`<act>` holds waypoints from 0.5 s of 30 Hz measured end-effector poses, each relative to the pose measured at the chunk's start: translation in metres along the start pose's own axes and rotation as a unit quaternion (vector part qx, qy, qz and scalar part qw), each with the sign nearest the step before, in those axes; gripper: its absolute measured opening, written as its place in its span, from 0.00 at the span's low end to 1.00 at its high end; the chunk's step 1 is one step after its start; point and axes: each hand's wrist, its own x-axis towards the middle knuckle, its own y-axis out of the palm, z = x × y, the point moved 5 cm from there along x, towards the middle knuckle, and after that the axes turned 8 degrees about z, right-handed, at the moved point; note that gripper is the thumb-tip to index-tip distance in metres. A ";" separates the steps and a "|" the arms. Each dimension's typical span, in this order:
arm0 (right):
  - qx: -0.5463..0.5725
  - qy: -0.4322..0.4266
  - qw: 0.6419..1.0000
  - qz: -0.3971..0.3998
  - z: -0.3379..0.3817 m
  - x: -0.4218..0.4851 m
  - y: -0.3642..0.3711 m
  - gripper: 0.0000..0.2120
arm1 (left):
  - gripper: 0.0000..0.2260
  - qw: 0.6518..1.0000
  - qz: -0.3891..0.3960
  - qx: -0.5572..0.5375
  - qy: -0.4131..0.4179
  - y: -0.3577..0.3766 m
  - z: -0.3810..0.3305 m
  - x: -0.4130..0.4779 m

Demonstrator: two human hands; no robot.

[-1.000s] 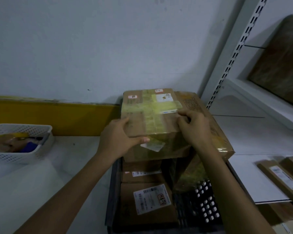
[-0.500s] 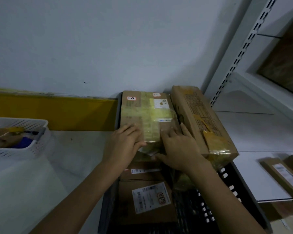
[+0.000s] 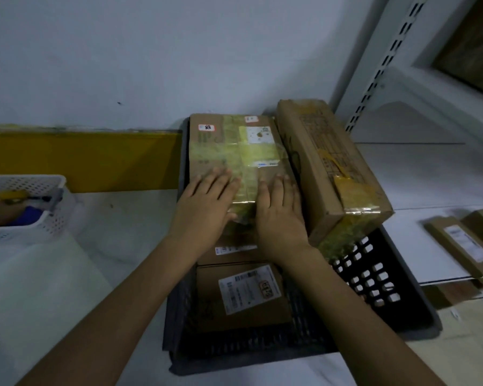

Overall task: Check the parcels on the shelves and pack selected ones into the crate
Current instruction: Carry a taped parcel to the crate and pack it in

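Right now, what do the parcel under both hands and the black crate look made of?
Parcel: brown cardboard, matte, probably corrugated; its tape is glossy yellowish plastic film, catching light. Crate: likely moulded plastic, dark and dull, its wall a grid of regular openings.

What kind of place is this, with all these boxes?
Probably a parcel depot or stockroom: taped, labelled parcels fill a black crate, and white metal shelving beside it holds small boxes.

The pale surface [image 3: 109,232] bears the black crate [image 3: 414,302] and a white basket [image 3: 25,235] (far left); the shelf [image 3: 430,176] holds flat parcels [image 3: 460,245].
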 end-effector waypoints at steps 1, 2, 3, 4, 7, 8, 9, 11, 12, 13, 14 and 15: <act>0.026 -0.018 0.999 0.014 -0.002 -0.002 -0.001 0.34 | 0.30 1.000 0.007 -0.003 -0.002 -0.003 -0.003 -0.002; 0.071 -0.038 0.996 0.028 -0.005 -0.008 -0.006 0.35 | 0.31 1.000 0.009 -0.008 -0.002 -0.007 -0.008 -0.005; 0.127 -0.058 0.990 0.035 -0.008 -0.017 -0.014 0.35 | 0.31 1.000 0.013 -0.013 0.005 -0.010 -0.015 -0.008; 0.186 -0.085 0.979 0.016 -0.013 -0.029 -0.024 0.32 | 0.31 0.999 0.014 -0.009 0.031 -0.014 -0.026 -0.012; 0.301 -0.127 0.937 -0.126 -0.039 -0.086 -0.054 0.20 | 0.28 0.990 -0.004 -0.036 0.137 -0.028 -0.076 -0.025; 0.337 -0.120 0.918 -0.170 -0.054 -0.108 -0.061 0.18 | 0.27 0.986 -0.012 -0.050 0.160 -0.034 -0.095 -0.027; 0.370 -0.104 0.900 -0.205 -0.071 -0.132 -0.066 0.18 | 0.28 0.983 -0.024 -0.056 0.175 -0.042 -0.117 -0.028; 0.403 -0.057 0.880 -0.245 -0.110 -0.170 -0.065 0.21 | 0.29 0.975 -0.061 -0.073 0.200 -0.058 -0.162 -0.028; 0.399 -0.022 0.881 -0.252 -0.135 -0.192 -0.059 0.23 | 0.29 0.967 -0.080 -0.091 0.223 -0.066 -0.192 -0.029; 0.388 0.013 0.887 -0.251 -0.158 -0.212 -0.050 0.25 | 0.28 0.959 -0.087 -0.112 0.245 -0.070 -0.222 -0.031; 0.378 0.048 0.891 -0.247 -0.182 -0.232 -0.040 0.26 | 0.28 0.951 -0.088 -0.130 0.265 -0.071 -0.253 -0.033; 0.371 0.086 0.891 -0.246 -0.209 -0.255 -0.029 0.28 | 0.27 0.943 -0.091 -0.139 0.288 -0.070 -0.288 -0.036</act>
